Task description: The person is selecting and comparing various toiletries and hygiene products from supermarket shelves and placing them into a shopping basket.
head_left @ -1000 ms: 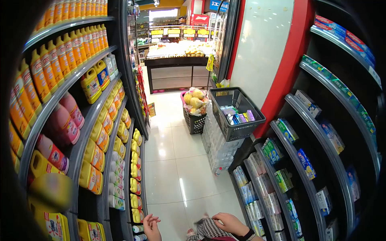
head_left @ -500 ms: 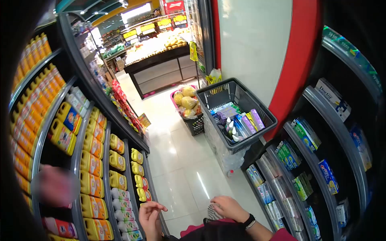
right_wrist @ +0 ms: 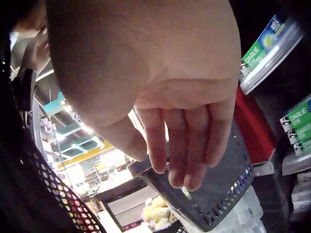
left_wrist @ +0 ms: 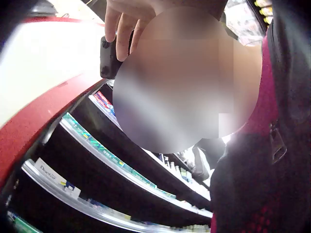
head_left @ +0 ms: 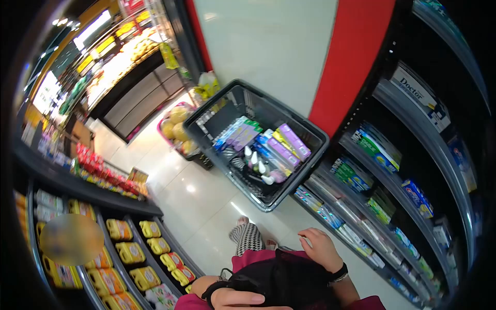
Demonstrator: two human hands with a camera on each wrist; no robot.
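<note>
At the bottom of the head view, my left hand (head_left: 237,298) lies low against black fabric (head_left: 294,279) across my front. In the left wrist view its fingers (left_wrist: 124,31) bend down beside a small black box (left_wrist: 109,58); a blurred patch hides much there, so I cannot tell whether they hold it. My right hand (head_left: 321,247), with a dark wristband, hovers at waist height with relaxed fingers and nothing in them. Ahead stands a dark grey shopping basket (head_left: 305,126) holding purple and yellow boxes (head_left: 289,144) and white-tipped bottles (head_left: 254,163).
Shelves (head_left: 390,101) of toothpaste boxes line the right side. Yellow jugs (head_left: 129,253) fill the shelves on the left. A second basket with bagged yellow fruit (head_left: 178,129) stands on the floor behind the grey one. A produce stand (head_left: 139,103) is farther back.
The head view has swung right and tilted down, and the grey basket looks nearer. My left hand has dropped from open air to my front. My right hand has shifted right, still holding nothing.
</note>
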